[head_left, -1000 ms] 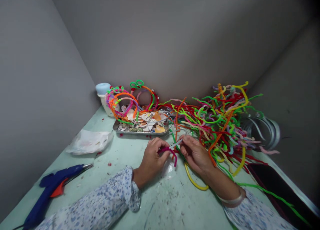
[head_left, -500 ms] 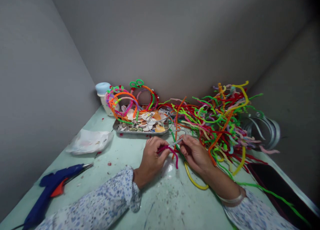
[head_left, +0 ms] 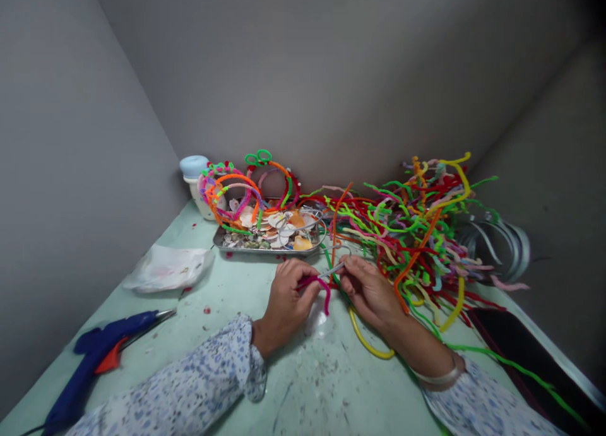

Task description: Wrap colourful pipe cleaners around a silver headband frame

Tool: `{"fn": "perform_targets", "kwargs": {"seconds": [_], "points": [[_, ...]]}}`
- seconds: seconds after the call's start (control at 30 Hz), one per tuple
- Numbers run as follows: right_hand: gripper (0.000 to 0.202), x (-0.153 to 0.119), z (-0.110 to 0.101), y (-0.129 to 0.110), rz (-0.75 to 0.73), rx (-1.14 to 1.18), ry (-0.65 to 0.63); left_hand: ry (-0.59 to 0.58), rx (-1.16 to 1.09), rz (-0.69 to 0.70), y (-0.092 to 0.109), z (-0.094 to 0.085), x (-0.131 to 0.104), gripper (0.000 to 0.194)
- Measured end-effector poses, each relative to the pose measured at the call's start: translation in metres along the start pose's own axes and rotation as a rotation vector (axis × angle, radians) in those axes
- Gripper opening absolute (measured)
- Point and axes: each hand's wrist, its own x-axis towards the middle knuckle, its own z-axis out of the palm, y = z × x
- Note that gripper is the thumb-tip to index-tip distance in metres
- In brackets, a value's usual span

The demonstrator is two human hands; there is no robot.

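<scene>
My left hand [head_left: 292,295] is closed, pinching a magenta pipe cleaner [head_left: 326,295] between thumb and fingers. One end of it curves out and hangs down past the thumb. A thin grey metal headband [head_left: 331,271] runs from my left fingers to my right hand [head_left: 368,292]. My right hand is closed on the headband with thumb and fingertips. Part of the band shows behind the right fingers; how the pipe cleaner meets it is hidden by my left hand. Just beyond lie an orange pipe cleaner [head_left: 334,228] and a yellow one [head_left: 367,341].
A metal tray [head_left: 265,252] holds shells and several pipe-cleaner headbands [head_left: 241,190], beside a blue-lidded jar [head_left: 194,167]. A large pile of pipe cleaners [head_left: 402,215] and bare metal headbands [head_left: 514,250] lie right. A phone-like dark slab [head_left: 521,354], white packet [head_left: 169,269] and blue glue gun [head_left: 78,379] flank my arms.
The magenta pipe cleaner's free end has swung left, curling closer to my left thumb. Both hands keep nearly the same place.
</scene>
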Motion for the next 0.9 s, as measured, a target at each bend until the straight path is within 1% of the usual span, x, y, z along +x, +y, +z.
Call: {"fn": "perform_targets", "kwargs": {"seconds": [0.17,0.43,0.6,0.77,0.9], "points": [[0.023,0.0004,-0.0004,0.0001,0.015,0.003,0.005,-0.009,-0.025,-0.019,0.0006,-0.0005,-0.0002,0.004],[0.02,0.0005,-0.002,0.0013,0.018,-0.004,-0.008,-0.022,-0.078,-0.04,0.0,-0.0004,0.0017,0.005],[0.022,0.0009,-0.002,0.0014,0.022,-0.003,-0.005,-0.046,-0.17,-0.095,-0.0022,0.0,0.0009,0.008],[0.021,0.0011,-0.0025,0.0015,0.023,0.013,-0.004,-0.071,-0.264,-0.141,-0.0025,-0.0009,0.0011,0.016],[0.022,0.0017,-0.003,0.0022,0.023,-0.002,-0.012,-0.074,-0.312,-0.157,-0.0023,-0.0008,0.0027,0.017]]}}
